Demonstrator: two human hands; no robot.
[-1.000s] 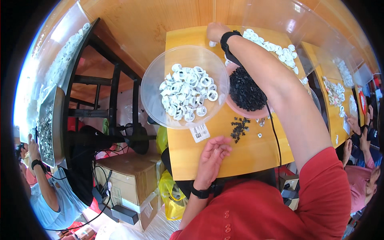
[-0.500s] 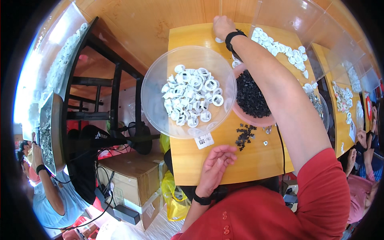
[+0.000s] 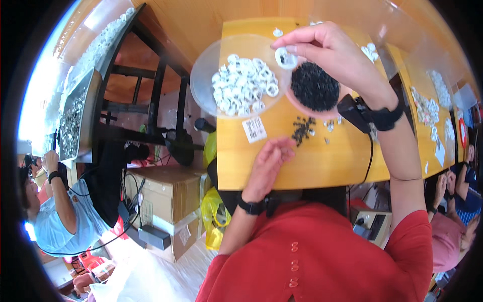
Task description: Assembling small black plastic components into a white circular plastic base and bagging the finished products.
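My right hand (image 3: 322, 53) is raised over the table, pinching a small round white plastic part (image 3: 287, 61) with a dark spot in it between thumb and fingertips. Below it stands a pink bowl (image 3: 291, 99) full of small black pieces (image 3: 314, 86). My left hand (image 3: 266, 163) hovers near the table's front edge, fingers loosely curled and apart, with nothing visible in them. Its fingertips are beside a loose heap of black pieces (image 3: 302, 132). Left of the pink bowl, a clear round tub (image 3: 201, 75) holds many white round parts (image 3: 244, 85).
A printed white card (image 3: 254, 129) lies in front of the tub. Small shiny metal bits (image 3: 328, 125) are scattered by the black heap. A black cable (image 3: 371, 158) hangs over the table's front edge. Cardboard boxes (image 3: 173, 204) stand at left. Other people sit on both sides.
My right hand has come back from the table's far edge toward me, now holding a white part up above the bowls. My left hand stays by the black heap. The view has shifted.
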